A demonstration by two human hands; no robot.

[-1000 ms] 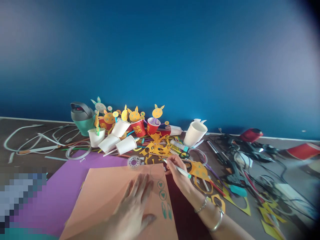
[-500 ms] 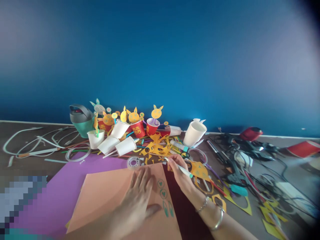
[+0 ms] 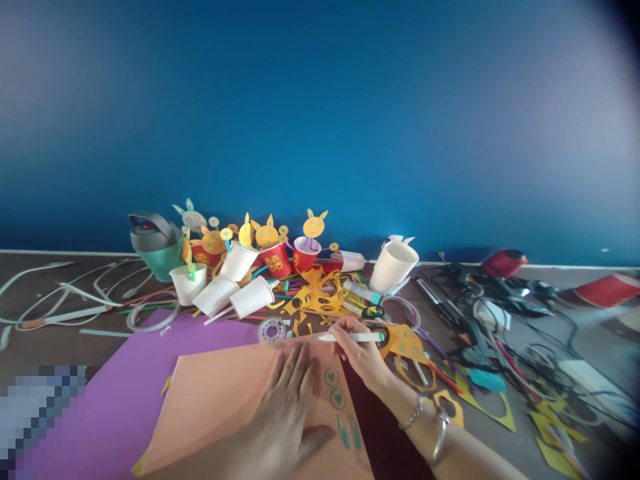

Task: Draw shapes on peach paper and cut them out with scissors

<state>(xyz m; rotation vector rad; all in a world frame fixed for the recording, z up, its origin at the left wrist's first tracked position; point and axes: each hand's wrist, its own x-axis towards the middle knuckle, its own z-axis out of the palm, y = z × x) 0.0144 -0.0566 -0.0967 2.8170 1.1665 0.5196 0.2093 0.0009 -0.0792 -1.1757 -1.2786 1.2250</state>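
My left hand (image 3: 290, 393) lies flat, fingers stretched, on a sheet of orange paper (image 3: 220, 393). Pinched in my right hand (image 3: 355, 350) is a white marker (image 3: 367, 337) with a green end, held nearly level over the paper's top right edge. Its left end is at the paper's edge; I cannot tell whether it touches. Down the paper's right side run green drawings: two circles with hearts (image 3: 338, 399) and two pointed ear shapes (image 3: 349, 432). A roll of clear tape (image 3: 273, 330) sits just beyond my left fingertips. Purple paper (image 3: 115, 380) lies under the orange sheet.
White paper cups (image 3: 253, 295) and red cups (image 3: 275, 260) with orange rabbit cut-outs (image 3: 314, 227) stand at the back. Orange paper scraps (image 3: 320, 300) lie before them. On the right are a glue gun (image 3: 475, 343) and tangled cables; a green-grey container (image 3: 157, 247) stands left.
The marker has swung from slanting down rightward to nearly level in my right hand. My left hand stays flat on the paper. The whole view has shifted slightly.
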